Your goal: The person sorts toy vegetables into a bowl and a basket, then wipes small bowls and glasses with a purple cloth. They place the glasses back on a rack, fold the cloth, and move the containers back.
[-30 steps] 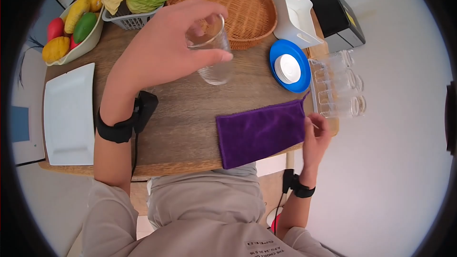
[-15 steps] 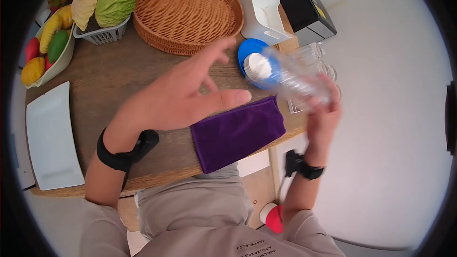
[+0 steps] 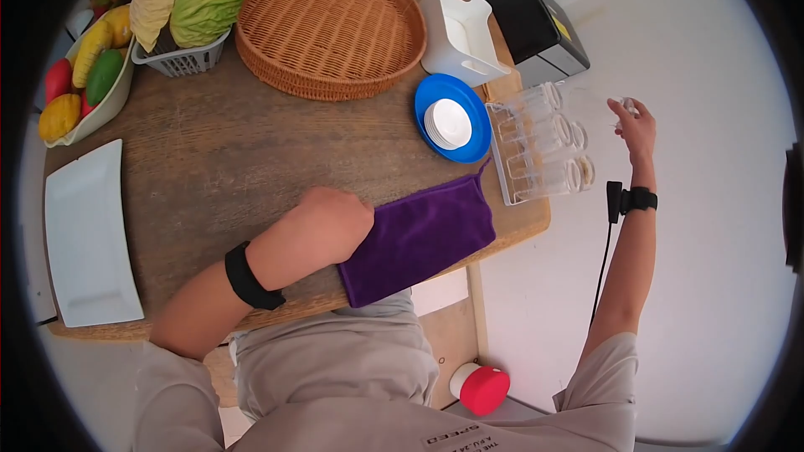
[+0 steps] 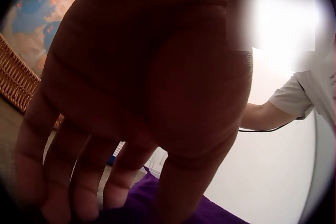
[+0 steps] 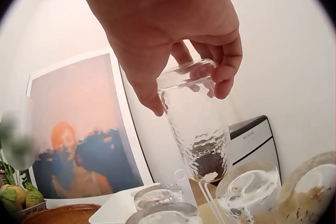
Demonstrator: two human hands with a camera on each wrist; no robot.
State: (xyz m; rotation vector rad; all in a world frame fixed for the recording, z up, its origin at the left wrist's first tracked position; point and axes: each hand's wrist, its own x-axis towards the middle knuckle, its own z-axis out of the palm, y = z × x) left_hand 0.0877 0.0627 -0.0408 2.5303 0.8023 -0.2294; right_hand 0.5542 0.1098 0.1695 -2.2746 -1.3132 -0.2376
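Note:
My right hand point(image 3: 638, 132) reaches out past the right edge of the table. It grips a clear drinking glass point(image 5: 195, 124) near its upper end, with the thumb on one side and the fingers on the other. Below, the glass stands close to several other glasses on a rack point(image 3: 501, 155). My left hand point(image 3: 314, 230) is over the left edge of a folded purple cloth point(image 3: 427, 238). Seen from the left wrist, its fingers point(image 4: 84, 176) reach down toward the cloth with gaps between them, and no glass is in that hand.
Beside the rack sits a blue plate point(image 3: 477, 146) bearing a stack of small white dishes point(image 3: 448, 124). Behind are a white bin point(image 3: 469, 33) and a round wicker tray point(image 3: 331, 25). Fruit and vegetable baskets stand back left, and a white platter point(image 3: 92, 234) lies at the left.
The glass passed from my left hand to my right, which carried it rightward and away to the rack. My left hand came down onto the cloth's left edge.

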